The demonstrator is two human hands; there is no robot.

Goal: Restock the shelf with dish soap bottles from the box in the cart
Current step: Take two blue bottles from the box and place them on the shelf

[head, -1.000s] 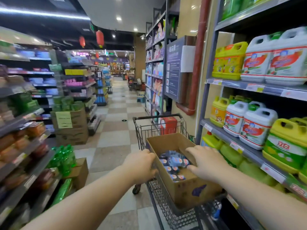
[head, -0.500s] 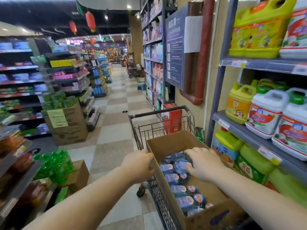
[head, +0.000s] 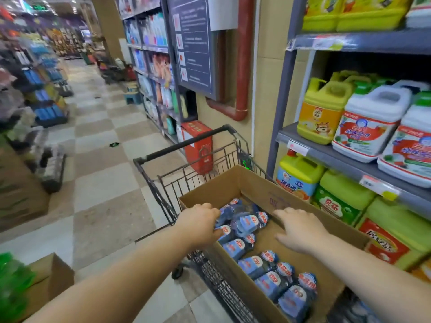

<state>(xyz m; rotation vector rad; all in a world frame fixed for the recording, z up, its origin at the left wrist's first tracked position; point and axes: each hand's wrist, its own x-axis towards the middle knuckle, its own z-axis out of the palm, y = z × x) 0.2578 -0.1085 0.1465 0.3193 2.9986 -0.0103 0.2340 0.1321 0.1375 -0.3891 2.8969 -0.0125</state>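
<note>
An open cardboard box (head: 234, 183) sits in a wire shopping cart (head: 186, 145). Several blue dish soap bottles (head: 250, 224) with round red-and-white labels lie in it along its left side. My left hand (head: 200, 226) is curled over the box's left wall, its fingertips touching the nearest bottles. My right hand (head: 301, 230) hovers palm down inside the box over bare cardboard, to the right of the bottles, with fingers spread and nothing in it. The grey shelf (head: 326, 157) on the right holds yellow and white detergent jugs (head: 370, 127).
Green and yellow jugs (head: 342, 201) fill the lower shelf right beside the cart. A red box (head: 198, 145) stands on the floor ahead of the cart by the wall. A cardboard box (head: 50, 277) sits at the lower left. The tiled aisle (head: 105, 173) runs ahead.
My right hand has come off the bottles and shifted right over the box's bare bottom. My left hand stays on the box's left wall. The view has moved closer to the cart.
</note>
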